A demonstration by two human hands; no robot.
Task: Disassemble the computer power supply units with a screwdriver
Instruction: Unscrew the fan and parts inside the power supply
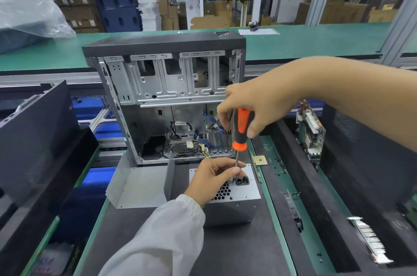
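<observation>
Orange-black screwdriver (240,129) stands vertical, right grip (259,106) clenched around its handle. Left grip (216,174), directly below, pinches the shaft over the PSU (244,192) on the worktop (225,253). Keep tip seated w/ steady downward pressure, turn slowly.

head view | worn on head | faces forward and down | close over workbench (225,242) | single view only

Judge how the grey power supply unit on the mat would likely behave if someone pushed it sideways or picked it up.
The power supply unit looks like a rigid metal box, so it would probably not flex. It sits flat and squat on the dark mat, so it would likely slide rather than tip. Its smooth sheet-metal sides suggest it may feel heavy for its size and somewhat slippery.
</observation>
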